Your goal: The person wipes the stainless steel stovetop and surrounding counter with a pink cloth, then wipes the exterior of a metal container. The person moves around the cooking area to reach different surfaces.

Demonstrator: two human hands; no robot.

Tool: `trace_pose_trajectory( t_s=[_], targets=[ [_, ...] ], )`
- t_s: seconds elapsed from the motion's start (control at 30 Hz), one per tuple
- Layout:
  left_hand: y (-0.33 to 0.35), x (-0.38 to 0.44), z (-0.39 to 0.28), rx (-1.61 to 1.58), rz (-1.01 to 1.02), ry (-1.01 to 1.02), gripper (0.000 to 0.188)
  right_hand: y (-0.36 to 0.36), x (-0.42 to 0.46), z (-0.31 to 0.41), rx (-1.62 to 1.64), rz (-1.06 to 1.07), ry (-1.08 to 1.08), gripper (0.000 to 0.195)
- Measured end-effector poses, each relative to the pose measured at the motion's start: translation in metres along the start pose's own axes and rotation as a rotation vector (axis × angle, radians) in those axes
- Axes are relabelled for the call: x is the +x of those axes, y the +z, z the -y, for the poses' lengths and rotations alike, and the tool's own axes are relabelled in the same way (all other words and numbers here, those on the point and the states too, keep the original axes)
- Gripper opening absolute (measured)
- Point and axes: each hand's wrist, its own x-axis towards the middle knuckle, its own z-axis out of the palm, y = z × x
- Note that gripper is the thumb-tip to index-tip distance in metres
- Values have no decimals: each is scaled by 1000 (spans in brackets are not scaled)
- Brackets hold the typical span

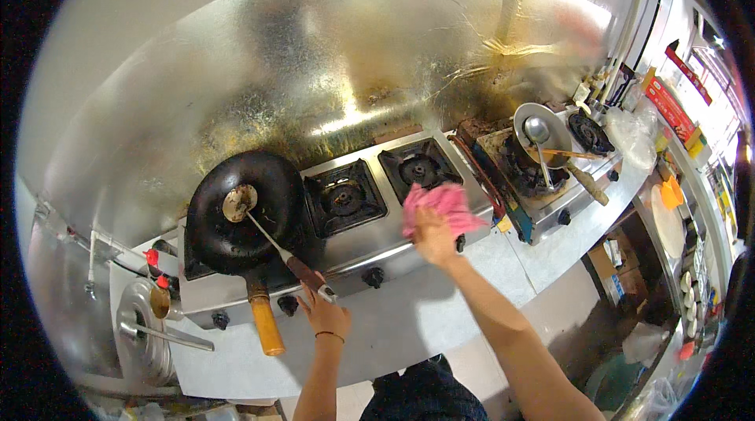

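Note:
My right hand [433,239] is on a crumpled pink cloth [447,209], over the front right of a stainless steel gas stove [360,250]. The cloth lies just before the right burner [417,168] and is slightly blurred. At the stove's front edge, my left hand [328,316] is by the brown handle of a ladle [307,272]; whether the fingers grip it is unclear. The ladle's bowl rests inside a black wok [206,217] on the left of the stove. The wok's wooden handle [266,326] points towards me. Between wok and cloth sits the middle burner [344,200].
A second stove [548,217] on the right bears a pot [528,114] with a ladle [537,129] and chopsticks [566,153]. Glass lids [154,356] stand at the left counter end. A clear plastic bag [634,135] and shelves line the right. A metal backsplash [330,49] rises behind.

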Motion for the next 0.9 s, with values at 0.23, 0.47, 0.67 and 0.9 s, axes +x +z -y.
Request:
trace_pose_trajectory(
  t_s=[0.23,0.47,0.67,0.9],
  targets=[
    [-22,2,-20,-23,43,-123,101,-34,-9,-3,199,-37,-204,41],
    [-18,3,-25,-90,15,-190,100,-67,-2,-150,199,-81,90,39],
    [-21,11,-30,-63,99,-205,101,-38,-7,-121,79,-212,41,49],
    [-36,16,-48,48,200,-284,106,-44,-11,1,315,-128,-270,48]
  ],
)
